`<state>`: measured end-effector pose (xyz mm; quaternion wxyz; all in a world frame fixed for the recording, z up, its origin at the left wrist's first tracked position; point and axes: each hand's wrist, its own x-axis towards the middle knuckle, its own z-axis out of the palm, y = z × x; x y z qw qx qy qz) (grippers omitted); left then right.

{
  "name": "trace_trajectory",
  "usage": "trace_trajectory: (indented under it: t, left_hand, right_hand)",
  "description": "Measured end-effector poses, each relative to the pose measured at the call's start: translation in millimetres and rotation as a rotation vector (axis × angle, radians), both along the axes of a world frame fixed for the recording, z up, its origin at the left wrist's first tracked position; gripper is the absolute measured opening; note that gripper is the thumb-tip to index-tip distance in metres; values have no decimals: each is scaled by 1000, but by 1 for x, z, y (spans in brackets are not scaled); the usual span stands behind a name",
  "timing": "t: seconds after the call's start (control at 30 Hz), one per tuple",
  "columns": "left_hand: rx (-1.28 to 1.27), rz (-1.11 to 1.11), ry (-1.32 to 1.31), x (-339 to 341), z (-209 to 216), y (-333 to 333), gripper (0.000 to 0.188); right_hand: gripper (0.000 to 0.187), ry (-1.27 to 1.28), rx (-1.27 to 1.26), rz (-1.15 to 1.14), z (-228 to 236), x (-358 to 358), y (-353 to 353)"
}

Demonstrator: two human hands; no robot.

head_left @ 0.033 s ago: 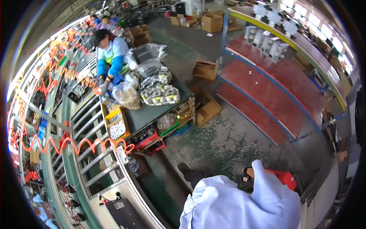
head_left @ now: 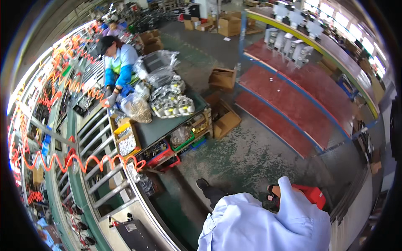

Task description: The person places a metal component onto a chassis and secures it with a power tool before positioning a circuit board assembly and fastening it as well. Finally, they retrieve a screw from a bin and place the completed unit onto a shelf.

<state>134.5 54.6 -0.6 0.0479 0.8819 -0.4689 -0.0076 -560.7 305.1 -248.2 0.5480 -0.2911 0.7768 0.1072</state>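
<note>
Red tool (head_left: pixel 309 194) – boxy, part-hidden.

The light blue sleeve (head_left: pixel 289 217) is covering the right hand (head_left: pixel 275 191) almost entirely, so its grip is staying unreadable. A red object (head_left: pixel 310 195) is lying half hidden behind that sleeve. The left hand is falling outside the frame. Parts in the clear bags (head_left: pixel 171 102) are appearing too small to identify.

Worktable (head_left: pixel 167 121) stands left of centre, roller conveyor (head_left: pixel 100 138) along its left side. 1 co-worker (head_left: pixel 119 62) behind table, bagged parts (head_left: pixel 171 102) on it. Open cartons (head_left: pixel 224 119) on floor right of table; low platforms (head_left: pixel 293 100) farther right. Crates (head_left: pixel 161 152) under table's near edge.
</note>
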Motion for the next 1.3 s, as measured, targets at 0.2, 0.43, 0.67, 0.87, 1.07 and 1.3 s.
trace_trajectory:
  t: [0.2, 0.43, 0.67, 0.87, 1.07, 1.3]
  left_hand:
    - [56, 30, 37, 9, -13, 3, 69]
    - [86, -204, 129, -102, -35, 9, 68]
    - [107, -614, 261, -393, -94, 6, 68]
    - [175, -667, 278, -565, -118, 14, 69]
    - [256, -444, 230, -570, -129, 77, 70]
    - [384, -414, 154, -536, -143, 115, 65]
  right_hand:
    - [32, 28, -75, -199, 23, -44, 53]
    - [31, 70, -194, -184, 27, -154, 43]
    - [27, 707, -750, -308, 106, -488, -53]
    - [24, 1030, -860, -487, 221, -766, -114]
    - [39, 1089, -697, -219, 213, -930, -153]
    - [31, 1166, -618, 103, 148, -1019, -189]
